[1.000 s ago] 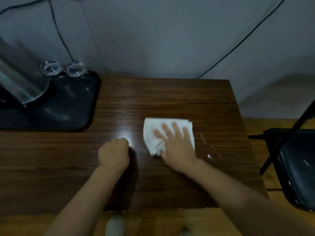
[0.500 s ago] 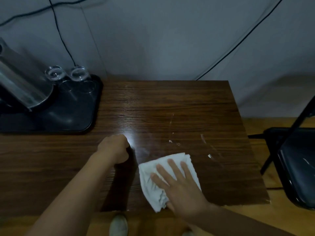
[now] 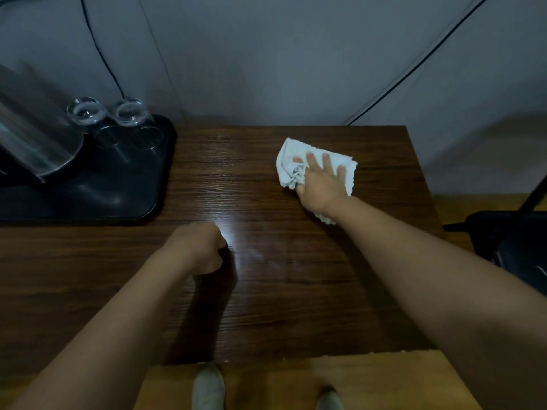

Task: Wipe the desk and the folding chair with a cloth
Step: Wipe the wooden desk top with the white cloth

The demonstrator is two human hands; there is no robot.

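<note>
A white crumpled cloth (image 3: pixel 288 161) lies on the dark wooden desk (image 3: pixel 296 291), towards its far right part. My right hand (image 3: pixel 321 183) presses flat on the cloth, fingers spread and pointing away from me. My left hand (image 3: pixel 201 247) rests as a closed fist on the desk's middle, holding nothing. The black folding chair (image 3: pixel 515 244) stands on the floor to the right of the desk, only partly in view.
A black tray (image 3: pixel 97 196) sits at the desk's far left with two upturned glasses (image 3: pixel 109 113) and a shiny metal kettle (image 3: pixel 32 140). Black cables (image 3: pixel 100 48) run down the grey wall behind. My shoes (image 3: pixel 207 389) show on the wooden floor below the desk's near edge.
My right hand has slid the cloth from the desk's near edge away from me and rightwards to the far right part. My left fist has stayed where it was.
</note>
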